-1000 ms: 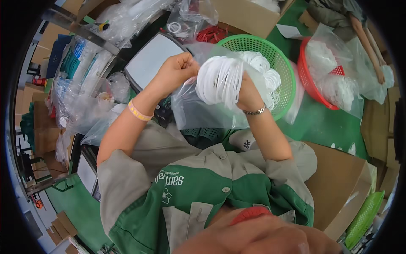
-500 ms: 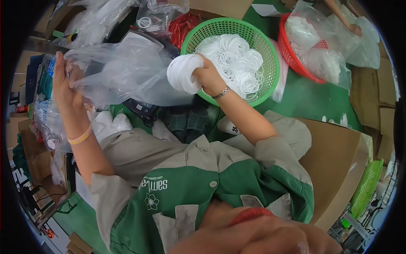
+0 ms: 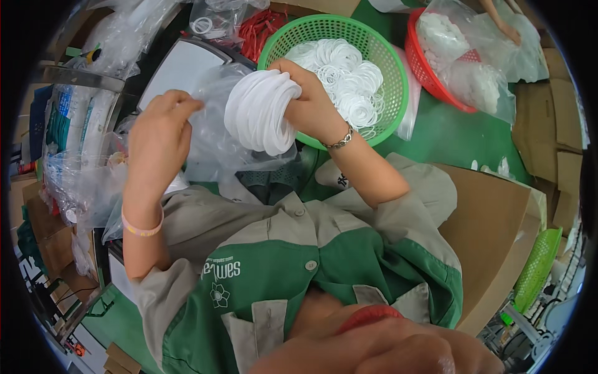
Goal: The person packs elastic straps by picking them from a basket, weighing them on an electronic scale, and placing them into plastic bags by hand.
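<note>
So a fat bundle of white rings (image 3: 260,113) is being held up by the right hand (image 3: 305,100), fingers wrapped over the edge nearest the green basket (image 3: 395,103), with the thumb pretty much hidden. The bundle is seen right against a clear plastic bag (image 3: 210,148), but whether any of it is tucked inside can't really be told. The left hand (image 3: 161,134) is held up at the bag's other side, fingers bent and close together; whether the plastic is actually pinched can't be made out. More loose rings (image 3: 349,78) are piled in the green basket, just beyond the right hand. Some red strips (image 3: 260,28) are bunched next to that basket, and a red basket (image 3: 428,78) loaded with filled bags (image 3: 478,87) is parked off to the right.
</note>
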`<state>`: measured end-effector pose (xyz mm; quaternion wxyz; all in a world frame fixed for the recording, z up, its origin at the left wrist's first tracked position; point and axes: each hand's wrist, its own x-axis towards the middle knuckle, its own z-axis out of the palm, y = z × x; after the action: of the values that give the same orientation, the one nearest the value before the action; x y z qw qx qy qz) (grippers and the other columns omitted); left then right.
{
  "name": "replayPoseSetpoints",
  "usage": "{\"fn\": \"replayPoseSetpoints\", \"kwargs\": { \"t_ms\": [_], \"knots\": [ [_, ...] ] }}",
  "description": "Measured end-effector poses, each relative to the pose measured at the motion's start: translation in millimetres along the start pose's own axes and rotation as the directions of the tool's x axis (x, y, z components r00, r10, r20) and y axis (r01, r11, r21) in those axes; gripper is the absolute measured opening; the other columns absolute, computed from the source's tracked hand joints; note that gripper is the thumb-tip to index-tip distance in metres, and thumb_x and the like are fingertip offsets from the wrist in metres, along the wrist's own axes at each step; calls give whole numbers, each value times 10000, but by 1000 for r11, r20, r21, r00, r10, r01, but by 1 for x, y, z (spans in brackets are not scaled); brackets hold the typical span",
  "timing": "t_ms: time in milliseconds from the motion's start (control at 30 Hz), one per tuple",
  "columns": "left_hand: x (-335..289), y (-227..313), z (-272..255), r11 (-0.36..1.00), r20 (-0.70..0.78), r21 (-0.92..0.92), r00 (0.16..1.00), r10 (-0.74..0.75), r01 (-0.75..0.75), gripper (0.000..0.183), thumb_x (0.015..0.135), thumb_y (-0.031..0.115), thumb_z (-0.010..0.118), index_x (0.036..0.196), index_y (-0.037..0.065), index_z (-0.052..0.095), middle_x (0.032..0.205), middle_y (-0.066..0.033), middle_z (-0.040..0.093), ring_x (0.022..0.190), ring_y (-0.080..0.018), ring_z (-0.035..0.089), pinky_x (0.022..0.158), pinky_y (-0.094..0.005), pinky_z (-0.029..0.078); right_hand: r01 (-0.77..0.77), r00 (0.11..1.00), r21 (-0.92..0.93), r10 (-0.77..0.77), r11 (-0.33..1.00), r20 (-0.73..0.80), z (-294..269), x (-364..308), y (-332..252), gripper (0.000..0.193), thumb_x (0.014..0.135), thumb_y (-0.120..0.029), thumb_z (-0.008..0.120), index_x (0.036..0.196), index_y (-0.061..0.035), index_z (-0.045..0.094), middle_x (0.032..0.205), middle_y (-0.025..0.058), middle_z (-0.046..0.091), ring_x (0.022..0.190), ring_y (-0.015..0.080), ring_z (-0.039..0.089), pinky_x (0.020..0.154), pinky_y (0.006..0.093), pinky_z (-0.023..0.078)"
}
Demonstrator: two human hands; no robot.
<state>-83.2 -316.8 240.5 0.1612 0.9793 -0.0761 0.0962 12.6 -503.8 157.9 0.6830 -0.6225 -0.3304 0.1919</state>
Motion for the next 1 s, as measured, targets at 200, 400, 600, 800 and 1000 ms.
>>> {"fn": "replayPoseSetpoints", "kwargs": {
  "t_ms": [200,400,600,800,1000],
  "knots": [
    [14,-6,8,937,-351,313,936,-37,154,243,725,219,637,854,15,606,890,-91,567,836,-263,549,699,-320,444,22,983,92,-38,996,179,15,-10,-1,171,714,2,543,871,-44,494,785,-19,511,747,46,458,649,201,386],
    [10,-1,23,958,-304,-286,946,-113,23,561,707,107,664,1175,16,370,1254,-166,384,1008,-261,513,815,-353,423,-6,1000,289,-3,957,31,6,-8,-1,161,731,-36,571,878,-42,507,835,8,539,774,74,494,669,219,404],
    [9,-13,32,977,-388,-151,918,82,-151,391,698,-103,494,1062,40,486,1024,-122,541,712,-217,537,641,-279,450,187,955,466,-48,865,-294,-13,-6,-12,230,710,-3,531,937,-29,500,849,14,566,777,81,531,701,235,427],
    [11,12,16,976,-212,72,953,218,-207,263,616,-122,500,795,45,597,933,-121,569,663,-234,541,590,-285,445,250,873,301,-79,920,-482,-60,0,-10,237,688,32,517,917,-26,507,923,52,562,826,124,533,737,268,427],
    [6,27,15,974,-84,-205,990,-114,94,687,611,-106,492,1267,41,349,1234,-167,416,866,-296,575,622,-278,466,210,968,412,-128,887,-218,-20,-15,-25,298,669,1,613,953,-30,529,1037,75,538,954,158,517,802,280,405]
  ]
}}
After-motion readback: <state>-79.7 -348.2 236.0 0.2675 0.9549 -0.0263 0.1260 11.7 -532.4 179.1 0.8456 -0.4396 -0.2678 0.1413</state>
